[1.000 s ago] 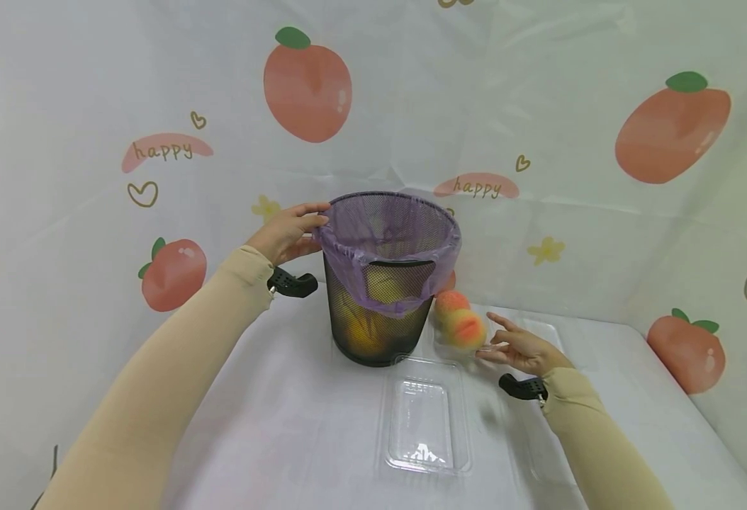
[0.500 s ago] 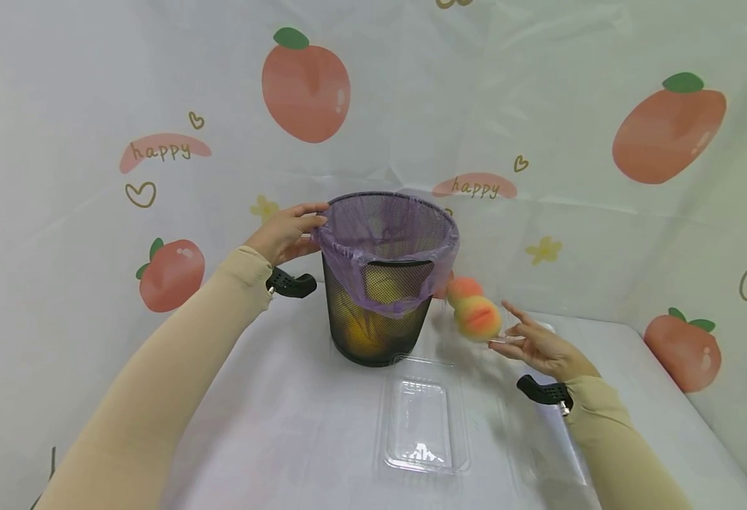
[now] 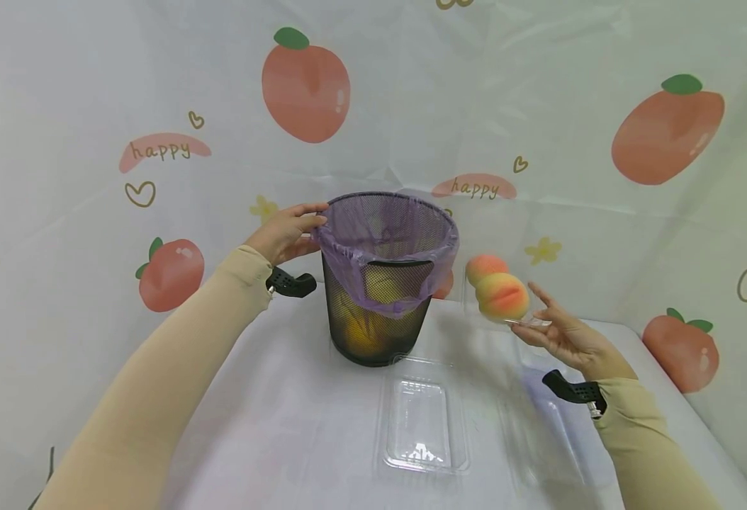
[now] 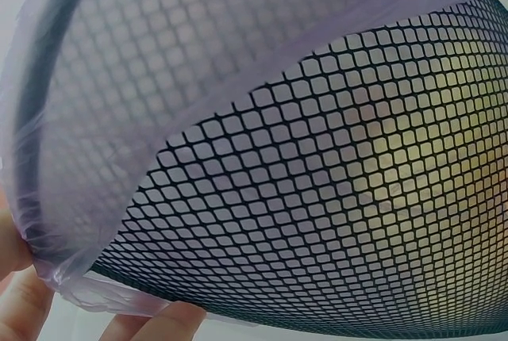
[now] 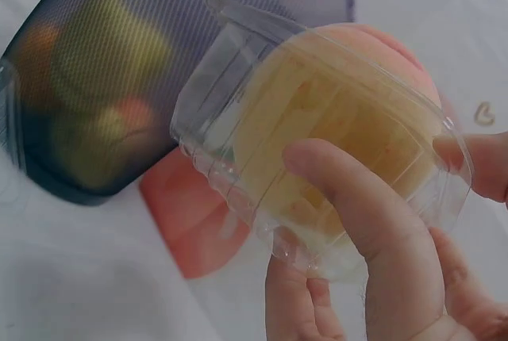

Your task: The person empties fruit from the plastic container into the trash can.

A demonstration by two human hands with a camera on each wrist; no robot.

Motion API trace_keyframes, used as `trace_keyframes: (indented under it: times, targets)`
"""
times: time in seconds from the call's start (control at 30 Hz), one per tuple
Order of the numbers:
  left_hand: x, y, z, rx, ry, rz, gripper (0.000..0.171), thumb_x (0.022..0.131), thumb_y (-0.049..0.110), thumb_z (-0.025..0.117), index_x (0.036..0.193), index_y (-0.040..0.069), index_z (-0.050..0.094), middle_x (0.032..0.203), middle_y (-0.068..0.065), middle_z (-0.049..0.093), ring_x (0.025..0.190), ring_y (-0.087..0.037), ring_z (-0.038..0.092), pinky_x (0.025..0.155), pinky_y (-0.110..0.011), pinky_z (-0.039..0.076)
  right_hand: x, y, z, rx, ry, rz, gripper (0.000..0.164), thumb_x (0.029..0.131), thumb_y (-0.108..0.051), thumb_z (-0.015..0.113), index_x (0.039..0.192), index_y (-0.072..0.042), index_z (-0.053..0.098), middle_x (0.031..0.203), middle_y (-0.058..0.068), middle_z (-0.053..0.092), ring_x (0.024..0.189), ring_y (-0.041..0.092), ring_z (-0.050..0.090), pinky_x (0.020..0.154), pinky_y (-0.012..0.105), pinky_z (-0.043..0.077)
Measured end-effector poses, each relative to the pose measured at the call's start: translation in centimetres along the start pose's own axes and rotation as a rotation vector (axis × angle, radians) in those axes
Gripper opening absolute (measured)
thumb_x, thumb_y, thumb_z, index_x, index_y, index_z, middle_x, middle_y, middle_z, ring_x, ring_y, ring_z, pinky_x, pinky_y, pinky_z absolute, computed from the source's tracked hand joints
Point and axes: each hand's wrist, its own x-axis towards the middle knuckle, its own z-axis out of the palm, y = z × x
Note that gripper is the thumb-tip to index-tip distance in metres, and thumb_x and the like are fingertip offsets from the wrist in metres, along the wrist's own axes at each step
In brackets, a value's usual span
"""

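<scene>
A black mesh wastebasket [image 3: 414, 333] stands on the white cloth, with a purple bin bag [image 3: 348, 273] folded over its rim. My left hand [image 3: 287, 232] holds the basket's left rim through the bag; its fingertips [image 4: 175, 321] show along the edge in the left wrist view. Yellow, green and orange fruit [image 5: 107, 55] shows through the mesh inside. To the right of the basket, my right hand [image 3: 571, 343] grips a clear plastic container [image 5: 213, 95], raised off the table and tilted. Two peaches lie in it, a nearer one [image 3: 502, 297] and a redder one [image 3: 485, 267] behind.
An unoccupied clear plastic tray [image 3: 419, 425] lies in front of the basket. Another clear plastic container [image 3: 548, 439] lies to its right, partly beneath the right forearm. Behind the table hangs a white backdrop [image 3: 386, 85] printed with fruit.
My right hand has lifted the container with the peaches up off the table and moved it rightward, away from the basket. My left hand stays at the rim.
</scene>
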Motion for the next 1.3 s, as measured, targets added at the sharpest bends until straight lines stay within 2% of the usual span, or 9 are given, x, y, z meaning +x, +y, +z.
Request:
trace_keyframes:
  times: [0.2,0.27,0.47,0.6,0.87,0.97,1.13,1.27,1.3]
  targets:
    - [0.1,0.1,-0.1,-0.013,-0.01,0.0,0.05,0.101,0.012,0.05,0.15,0.015,0.037,0.112,-0.004,0.049,0.076,-0.007,0.061,0.07,-0.02,0.054,-0.4,-1.3,1.5,0.012,-0.056,-0.005,0.055,0.102,0.005,0.024,0.128,-0.026,0.062,0.125,0.027,0.034,0.114,0.046,0.056,0.098,0.033,0.048]
    - [0.1,0.1,-0.1,-0.011,-0.011,0.004,0.05,0.101,0.012,0.05,0.15,0.015,0.037,0.113,-0.004,0.048,0.077,-0.007,0.06,0.071,-0.02,0.054,-0.4,-1.7,2.2,0.01,-0.05,-0.012,0.054,0.102,0.005,0.025,0.128,-0.026,0.062,0.126,0.027,0.029,0.113,0.047,0.056,0.095,0.034,0.05]
    - [0.1,0.2,-0.1,-0.008,-0.001,0.004,0.05,0.101,0.012,0.051,0.15,0.016,0.038,0.112,-0.003,0.048,0.076,-0.007,0.06,0.07,-0.02,0.054,-0.3,-3.1,5.0,-0.03,0.042,-0.052,0.053,0.102,0.004,0.029,0.128,-0.029,0.062,0.137,0.015,0.003,0.109,0.047,0.058,0.089,0.033,0.054]
    - [0.1,0.2,-0.1,-0.005,-0.001,0.004,0.05,0.101,0.012,0.051,0.15,0.016,0.038,0.112,-0.003,0.048,0.076,-0.007,0.06,0.07,-0.019,0.054,-0.2,-4.2,7.0,-0.052,0.062,-0.067,0.054,0.102,0.003,0.03,0.129,-0.032,0.06,0.141,0.009,-0.006,0.107,0.046,0.059,0.084,0.03,0.056]
    - [0.0,0.1,-0.1,-0.008,-0.011,-0.001,0.051,0.101,0.012,0.05,0.15,0.016,0.037,0.114,-0.003,0.047,0.077,-0.007,0.06,0.071,-0.02,0.053,0.1,-6.3,11.0,-0.063,0.143,-0.094,0.053,0.1,0.004,0.037,0.126,-0.035,0.062,0.146,0.004,-0.008,0.106,0.044,0.057,0.087,0.031,0.055]
    - [0.0,0.1,-0.1,-0.001,-0.014,0.005,0.051,0.101,0.012,0.05,0.15,0.016,0.036,0.115,-0.003,0.047,0.078,-0.007,0.06,0.072,-0.019,0.053,0.4,-6.8,12.2,-0.05,0.164,-0.095,0.053,0.1,0.004,0.038,0.125,-0.035,0.062,0.148,0.001,-0.01,0.104,0.045,0.059,0.081,0.029,0.057]
    - [0.0,0.0,-0.1,0.001,-0.015,0.008,0.051,0.102,0.013,0.05,0.15,0.016,0.036,0.114,-0.003,0.047,0.077,-0.007,0.06,0.072,-0.019,0.053,0.9,-7.3,14.0,-0.077,0.211,-0.102,0.054,0.099,0.005,0.04,0.123,-0.038,0.062,0.152,-0.003,-0.019,0.101,0.043,0.063,0.067,0.018,0.057]
    - [0.0,0.0,-0.1,-0.001,-0.017,0.006,0.051,0.102,0.013,0.05,0.15,0.016,0.036,0.114,-0.003,0.047,0.077,-0.007,0.059,0.071,-0.019,0.053,1.4,-7.5,15.3,-0.122,0.284,-0.122,0.056,0.098,0.005,0.045,0.124,-0.042,0.062,0.158,-0.002,-0.017,0.098,0.044,0.066,0.069,0.018,0.057]
    - [0.0,0.0,-0.1,-0.001,-0.018,0.006,0.051,0.102,0.013,0.05,0.15,0.015,0.036,0.114,-0.003,0.047,0.077,-0.006,0.059,0.071,-0.019,0.053,1.5,-7.6,15.5,-0.132,0.296,-0.124,0.059,0.098,0.005,0.046,0.125,-0.046,0.06,0.159,-0.003,-0.016,0.097,0.044,0.066,0.069,0.018,0.057]
